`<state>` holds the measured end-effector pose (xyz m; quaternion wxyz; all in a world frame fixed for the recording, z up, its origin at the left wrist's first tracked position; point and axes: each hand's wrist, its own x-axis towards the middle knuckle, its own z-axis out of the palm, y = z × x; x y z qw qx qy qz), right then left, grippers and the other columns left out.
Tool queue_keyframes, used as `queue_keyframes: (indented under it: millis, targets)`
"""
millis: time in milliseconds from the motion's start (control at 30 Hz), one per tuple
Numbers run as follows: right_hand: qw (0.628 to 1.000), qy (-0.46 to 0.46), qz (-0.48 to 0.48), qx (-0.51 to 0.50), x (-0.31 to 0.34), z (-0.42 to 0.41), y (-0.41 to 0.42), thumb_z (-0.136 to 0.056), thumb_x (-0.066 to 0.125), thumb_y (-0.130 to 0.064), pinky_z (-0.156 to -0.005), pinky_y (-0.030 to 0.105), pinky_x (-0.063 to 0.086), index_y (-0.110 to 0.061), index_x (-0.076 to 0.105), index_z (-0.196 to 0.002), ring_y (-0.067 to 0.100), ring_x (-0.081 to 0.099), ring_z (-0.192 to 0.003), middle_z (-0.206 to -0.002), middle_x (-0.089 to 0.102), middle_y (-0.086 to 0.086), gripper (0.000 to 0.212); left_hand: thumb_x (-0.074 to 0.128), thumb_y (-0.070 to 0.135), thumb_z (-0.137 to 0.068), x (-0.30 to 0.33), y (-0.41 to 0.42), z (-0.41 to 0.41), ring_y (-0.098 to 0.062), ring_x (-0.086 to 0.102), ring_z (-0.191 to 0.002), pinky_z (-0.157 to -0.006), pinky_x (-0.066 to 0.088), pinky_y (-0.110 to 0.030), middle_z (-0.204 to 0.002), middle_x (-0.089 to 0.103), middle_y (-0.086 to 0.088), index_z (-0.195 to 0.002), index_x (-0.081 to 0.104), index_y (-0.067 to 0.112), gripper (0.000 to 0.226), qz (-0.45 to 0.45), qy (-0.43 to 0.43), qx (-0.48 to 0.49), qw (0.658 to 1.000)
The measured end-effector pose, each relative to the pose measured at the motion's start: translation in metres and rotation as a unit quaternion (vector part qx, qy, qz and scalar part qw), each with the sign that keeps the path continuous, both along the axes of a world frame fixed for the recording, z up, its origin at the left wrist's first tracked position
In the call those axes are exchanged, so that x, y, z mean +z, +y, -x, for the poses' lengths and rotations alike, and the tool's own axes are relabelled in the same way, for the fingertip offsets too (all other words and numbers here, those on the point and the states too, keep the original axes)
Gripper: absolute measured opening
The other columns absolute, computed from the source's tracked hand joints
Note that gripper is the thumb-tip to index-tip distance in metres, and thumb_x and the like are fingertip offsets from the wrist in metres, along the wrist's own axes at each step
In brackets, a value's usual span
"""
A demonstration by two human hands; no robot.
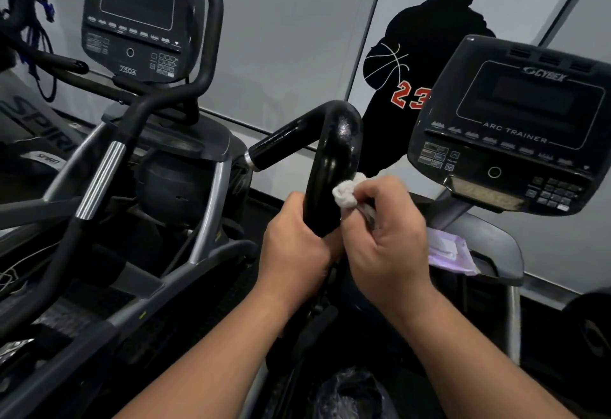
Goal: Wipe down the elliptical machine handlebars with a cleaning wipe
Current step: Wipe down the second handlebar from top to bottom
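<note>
So the black handlebar runs pretty much upright here, then hooks over to the left at the top. It's gripped low down by the left hand, fingers wrapped round the bar. The wadded white wipe is pinched in the right hand and pressed against the bar's right side, just above the left hand (wet sheen can be seen higher up). Strokes along the bar's length, upward, are probably what's called for.
</note>
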<state>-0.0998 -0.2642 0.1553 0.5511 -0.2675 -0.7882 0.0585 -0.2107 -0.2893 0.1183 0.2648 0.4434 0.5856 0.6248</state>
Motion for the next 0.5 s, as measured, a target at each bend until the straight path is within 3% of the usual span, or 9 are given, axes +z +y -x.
queue_keyframes:
  millis: [100,200,333,400,500]
  targets:
    - [0.990,0.107,0.086,0.036,0.015,0.006,0.008,-0.095,0.059,-0.007,-0.064,0.034,0.046,-0.019,0.061,-0.091,0.017,0.057,-0.072,-0.086,0.062,0.004,0.013,0.083,0.045,-0.070,0.000,0.002,0.000,-0.004,0.064,-0.066,-0.060,0.056,-0.034,-0.080,0.069,0.018,-0.086,0.054,0.036,0.035,0.010,0.026,0.014,1.000]
    - [0.975,0.140,0.163,0.060,0.009,0.007,0.004,-0.095,0.057,-0.013,-0.064,0.027,0.039,-0.029,0.059,-0.086,0.013,0.048,-0.067,-0.080,0.053,-0.003,0.019,0.083,0.042,-0.071,-0.001,0.002,0.000,-0.001,0.064,-0.067,-0.060,0.057,-0.032,-0.082,0.068,0.021,-0.083,0.054,0.035,0.032,0.011,0.031,0.019,0.999]
    - [0.973,0.143,0.179,0.040,0.020,0.008,0.005,-0.093,0.060,-0.020,-0.063,0.034,0.039,-0.022,0.060,-0.084,0.016,0.047,-0.068,-0.080,0.053,0.006,0.009,0.084,0.040,-0.069,-0.003,0.002,0.000,-0.002,0.063,-0.067,-0.065,0.058,-0.037,-0.083,0.067,0.020,-0.084,0.055,0.033,0.033,0.007,0.026,0.026,0.999]
    - [0.975,0.154,0.155,0.040,0.029,0.011,0.005,-0.096,0.063,-0.029,-0.066,0.036,0.045,-0.013,0.062,-0.088,0.020,0.052,-0.071,-0.082,0.057,0.009,0.018,0.085,0.041,-0.069,-0.006,0.001,0.000,-0.004,0.066,-0.070,-0.068,0.059,-0.041,-0.081,0.069,0.014,-0.086,0.056,0.034,0.034,0.004,0.017,0.019,1.000]
    - [0.976,0.155,0.143,0.055,0.027,0.013,-0.001,-0.096,0.066,-0.027,-0.064,0.029,0.042,-0.007,0.061,-0.088,0.016,0.049,-0.067,-0.079,0.054,0.005,0.022,0.085,0.045,-0.069,-0.007,0.000,0.000,-0.010,0.070,-0.075,-0.070,0.060,-0.047,-0.081,0.071,0.010,-0.089,0.057,0.037,0.035,0.000,0.009,0.012,1.000]
